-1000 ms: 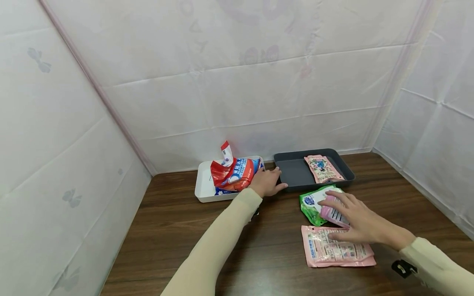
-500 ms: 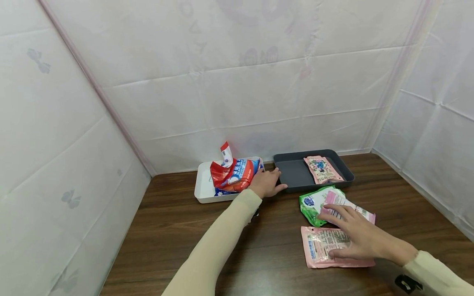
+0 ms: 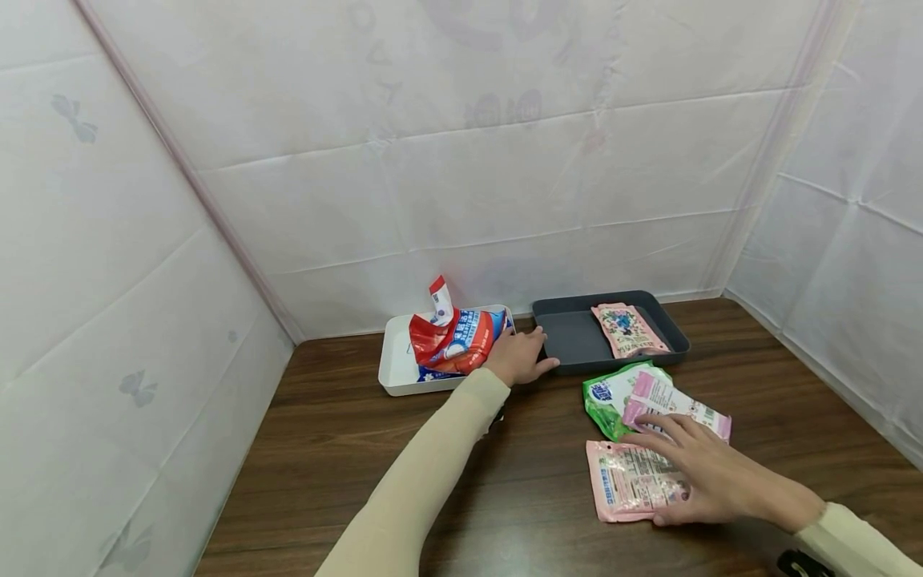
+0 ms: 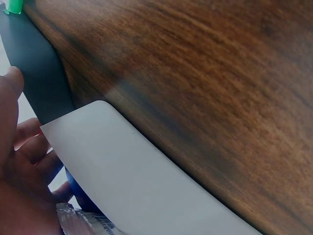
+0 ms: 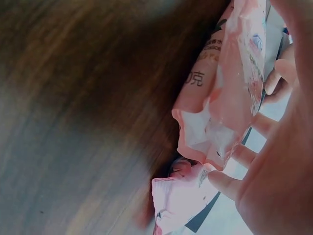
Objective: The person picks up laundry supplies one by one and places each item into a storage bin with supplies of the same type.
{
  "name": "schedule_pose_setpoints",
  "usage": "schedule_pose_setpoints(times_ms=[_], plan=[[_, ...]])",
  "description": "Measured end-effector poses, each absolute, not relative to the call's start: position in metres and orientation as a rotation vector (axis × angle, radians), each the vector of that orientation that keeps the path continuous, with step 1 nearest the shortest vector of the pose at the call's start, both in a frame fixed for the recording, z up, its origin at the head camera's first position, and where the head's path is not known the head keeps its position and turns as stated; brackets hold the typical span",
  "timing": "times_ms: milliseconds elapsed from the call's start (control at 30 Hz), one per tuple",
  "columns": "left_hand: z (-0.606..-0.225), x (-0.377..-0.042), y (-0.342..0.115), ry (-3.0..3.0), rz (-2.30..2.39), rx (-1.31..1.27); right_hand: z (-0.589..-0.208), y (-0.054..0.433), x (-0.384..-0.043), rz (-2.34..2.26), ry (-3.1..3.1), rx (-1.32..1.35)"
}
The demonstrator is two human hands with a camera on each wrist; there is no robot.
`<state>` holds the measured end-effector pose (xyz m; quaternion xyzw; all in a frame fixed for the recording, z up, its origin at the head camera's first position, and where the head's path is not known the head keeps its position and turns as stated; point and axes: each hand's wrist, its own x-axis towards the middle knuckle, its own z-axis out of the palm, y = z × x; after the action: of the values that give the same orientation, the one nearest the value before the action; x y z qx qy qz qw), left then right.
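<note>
My left hand (image 3: 517, 357) rests at the right end of the white tray (image 3: 392, 365), its thumb pointing toward the dark grey tray (image 3: 570, 328). Beside it, a red and blue plastic pouch (image 3: 472, 336) lies in the white tray over a dark blue one, mostly hidden. My right hand (image 3: 714, 473) spreads its fingers over a pink pouch (image 3: 623, 481), covering its right part; the thumb is at the near edge. Just beyond lie a green and white pouch (image 3: 602, 393) and, on top of it, a pink and white packet (image 3: 681, 405).
In the dark grey tray lies another pink pouch (image 3: 626, 328) with a floral print. Both trays stand at the back of the brown wooden table (image 3: 346, 481), near the white sheet wall (image 3: 469, 192). Side sheets close off the left and right.
My right hand has come away from the pink and white packet, which now lies across the green pouch, and moved nearer over the pink pouch. The left hand has not moved.
</note>
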<state>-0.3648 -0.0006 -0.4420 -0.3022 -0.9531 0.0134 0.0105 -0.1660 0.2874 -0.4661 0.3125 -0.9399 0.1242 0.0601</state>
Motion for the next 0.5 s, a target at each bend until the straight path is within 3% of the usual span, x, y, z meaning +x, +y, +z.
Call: schedule_pose_setpoints(times_ms=[500], plan=[[-0.4433,-0.3653,-0.0011,-2.976,0.040,-0.943,-0.4689,0.2907,-0.1574,0.329,-2.836,0.963]])
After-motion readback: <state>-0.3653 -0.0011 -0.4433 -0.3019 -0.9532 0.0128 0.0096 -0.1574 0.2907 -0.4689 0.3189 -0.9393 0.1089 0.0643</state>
